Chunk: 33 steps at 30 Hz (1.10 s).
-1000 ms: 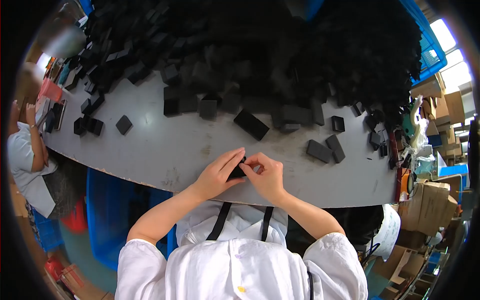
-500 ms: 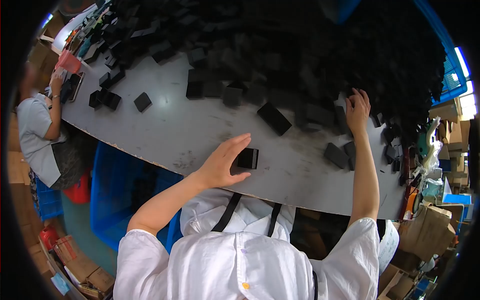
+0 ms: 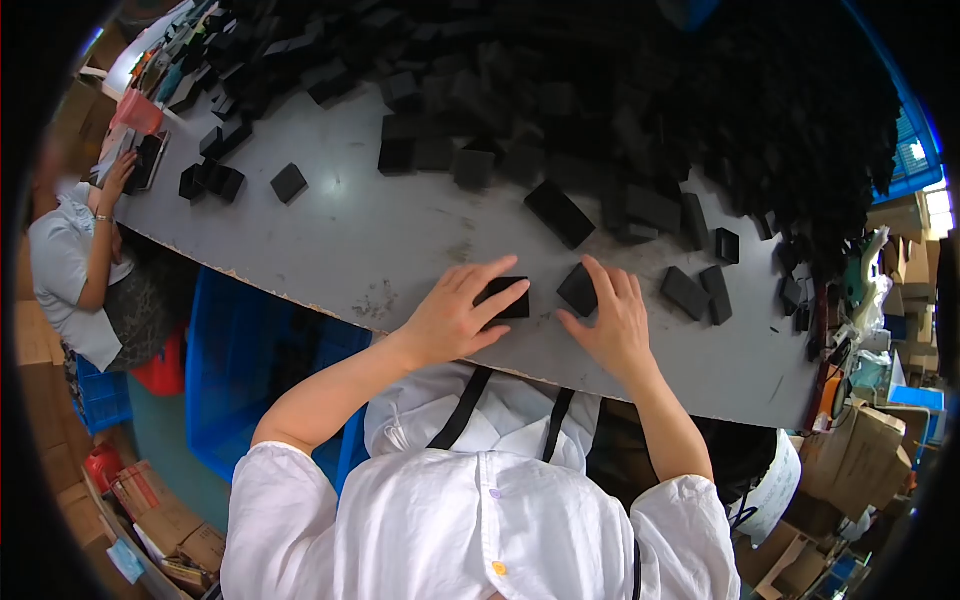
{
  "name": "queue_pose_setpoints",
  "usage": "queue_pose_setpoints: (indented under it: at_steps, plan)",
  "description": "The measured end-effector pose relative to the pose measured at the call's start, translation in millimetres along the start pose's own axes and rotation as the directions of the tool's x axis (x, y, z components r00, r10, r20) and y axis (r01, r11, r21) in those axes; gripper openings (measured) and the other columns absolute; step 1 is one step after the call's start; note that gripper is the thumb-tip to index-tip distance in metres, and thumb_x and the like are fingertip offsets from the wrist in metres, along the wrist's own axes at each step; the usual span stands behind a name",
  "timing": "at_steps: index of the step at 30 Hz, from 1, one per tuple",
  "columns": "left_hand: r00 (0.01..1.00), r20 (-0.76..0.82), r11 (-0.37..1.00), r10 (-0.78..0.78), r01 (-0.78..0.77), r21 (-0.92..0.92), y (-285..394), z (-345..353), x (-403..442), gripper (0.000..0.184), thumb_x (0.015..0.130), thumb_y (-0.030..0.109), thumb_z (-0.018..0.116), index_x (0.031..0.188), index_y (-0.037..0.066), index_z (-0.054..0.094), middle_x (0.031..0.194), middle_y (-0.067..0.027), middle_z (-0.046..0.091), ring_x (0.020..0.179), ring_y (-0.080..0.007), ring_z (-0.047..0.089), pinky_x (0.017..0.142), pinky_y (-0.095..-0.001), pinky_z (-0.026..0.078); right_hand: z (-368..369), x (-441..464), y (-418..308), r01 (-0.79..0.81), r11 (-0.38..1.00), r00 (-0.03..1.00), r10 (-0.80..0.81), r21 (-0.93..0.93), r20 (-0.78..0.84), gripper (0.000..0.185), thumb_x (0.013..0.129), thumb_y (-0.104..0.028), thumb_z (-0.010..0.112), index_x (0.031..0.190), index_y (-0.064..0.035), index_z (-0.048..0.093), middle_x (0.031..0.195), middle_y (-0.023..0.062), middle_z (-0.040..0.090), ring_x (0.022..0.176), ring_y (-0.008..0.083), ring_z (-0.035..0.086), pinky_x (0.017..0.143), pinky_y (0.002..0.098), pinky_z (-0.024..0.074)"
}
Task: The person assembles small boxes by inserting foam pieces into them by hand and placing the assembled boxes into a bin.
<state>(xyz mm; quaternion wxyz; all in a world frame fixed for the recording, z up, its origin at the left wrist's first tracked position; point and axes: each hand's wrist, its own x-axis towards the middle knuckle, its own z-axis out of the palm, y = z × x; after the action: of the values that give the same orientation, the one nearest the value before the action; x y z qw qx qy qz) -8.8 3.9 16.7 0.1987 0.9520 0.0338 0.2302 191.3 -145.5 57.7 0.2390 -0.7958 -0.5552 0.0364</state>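
On the grey table (image 3: 420, 230), close to its front edge, lies a small black box (image 3: 517, 303). My left hand (image 3: 450, 312) is at its left side, with fingers over the top and the thumb low beside it. Just to the right, my right hand (image 3: 618, 325) grips a dark block (image 3: 577, 290) between thumb and fingers. The undersides of both pieces are hidden. A longer black block (image 3: 560, 214) lies behind them, apart from both hands.
A large heap of black pieces (image 3: 560, 90) covers the back of the table. Several loose blocks lie at the right, including one dark block (image 3: 685, 292). A blue bin (image 3: 215, 400) stands below the front edge. At the far left sits another person (image 3: 75, 260).
My right hand has come from the heap at the right toward the middle, bringing a dark block. My left hand has moved slightly right and its fingers now lie over the black box.
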Motion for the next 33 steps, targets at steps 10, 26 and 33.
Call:
queue_pose_setpoints:
  at_steps: [10, 26, 33]
  plan:
    - [0.943, -0.108, 0.931, -0.316, 0.286, -0.227, 0, 13, -5, 0.098, 0.067, 0.019, 0.087, 0.149, 0.003, 0.036, 0.113, -0.0062, 0.066, 0.114, -0.0264, 0.054, 0.099, -0.0421, 0.037, 19, 25, -11, 0.423, 0.791, 0.858, -0.506, 0.441, 0.084, 0.05, 0.066, -0.001, 0.08, 0.114, -0.0098, 0.071, 0.124, 0.015, 0.062, 0.11, 0.0362, 0.059, 0.089, 0.0444, 0.0531]
    - [0.955, -0.084, 0.937, -0.284, 0.258, -0.234, -1, 12, -3, 0.079, 0.069, 0.026, 0.084, 0.138, 0.007, 0.05, 0.116, -0.0076, 0.061, 0.113, -0.0258, 0.054, 0.103, -0.0443, 0.036, 20, 17, -25, 0.452, 0.849, 0.873, -0.484, 0.274, 0.059, 0.041, 0.064, -0.004, 0.081, 0.105, -0.0113, 0.076, 0.123, 0.0132, 0.062, 0.101, 0.0329, 0.06, 0.08, 0.0415, 0.0565]
    - [0.983, -0.021, 0.956, -0.181, 0.171, -0.236, -12, 3, -2, 0.071, 0.068, 0.026, 0.084, 0.132, 0.01, 0.056, 0.113, -0.0093, 0.062, 0.112, -0.0301, 0.055, 0.104, -0.0441, 0.038, 32, 13, -21, 0.47, 0.826, 0.864, -0.502, 0.31, 0.028, 0.034, 0.071, -0.011, 0.08, 0.105, -0.0089, 0.074, 0.123, 0.0139, 0.062, 0.106, 0.035, 0.06, 0.088, 0.0448, 0.0533]
